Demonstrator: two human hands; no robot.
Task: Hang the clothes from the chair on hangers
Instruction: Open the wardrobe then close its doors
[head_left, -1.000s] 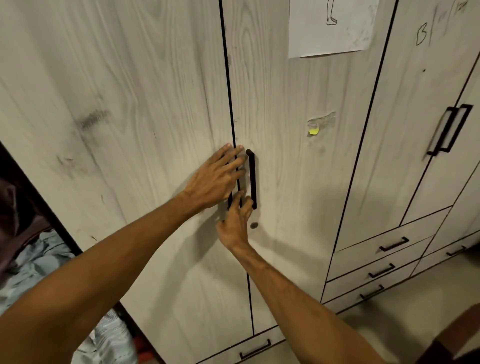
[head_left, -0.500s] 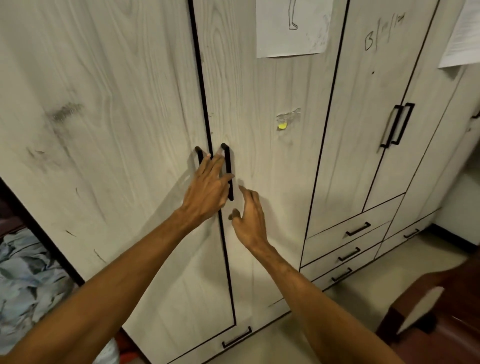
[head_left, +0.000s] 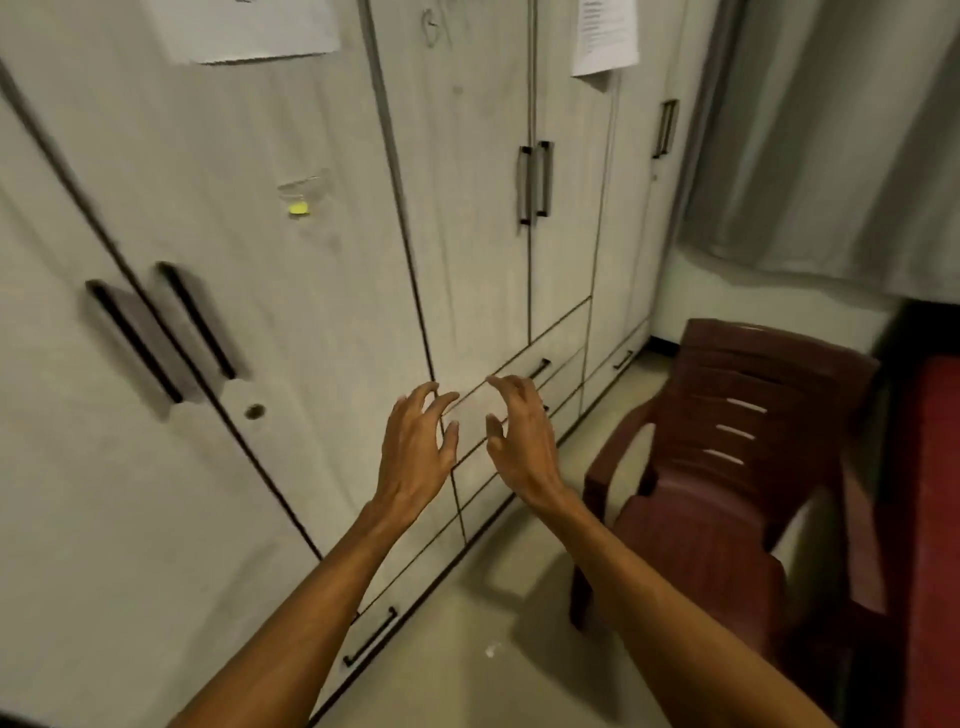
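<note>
**Left grip** (head_left: 415, 447): raised in the air, fingers loosely curled and spread, holding nothing.

**Right grip** (head_left: 524, 441): just beside the left one, thumb side facing it. Same loose curl, also holding nothing.

**Chair** (head_left: 727, 415): dark red plastic with a slatted back, to the right of the right grip and lower, standing on the floor (head_left: 493, 597). No clothes show on its seat or arms. The far side is cut off by the frame edge.

**Wardrobe** (head_left: 291, 467): directly beyond both grips, all doors shut. The black door handles (head_left: 197, 322) are up and to the left of the left grip. The drawers (head_left: 540, 369) are just past the right grip's fingertips.

**Hangers, clothes:** none in view.

**Curtain** (head_left: 831, 130): high and to the right of the right grip, above the chair.

**Step in hand (judgement):** probably checking the chair for any garment still left. The task looks at or near its end.

**Handling note:**
- Look over the chair's hidden side before treating it as finished.
- If a piece remains, lift it by the shoulders with both grips so it does not drag on the floor.
- Open a door by its handle and fetch a hanger before picking anything up.
</note>
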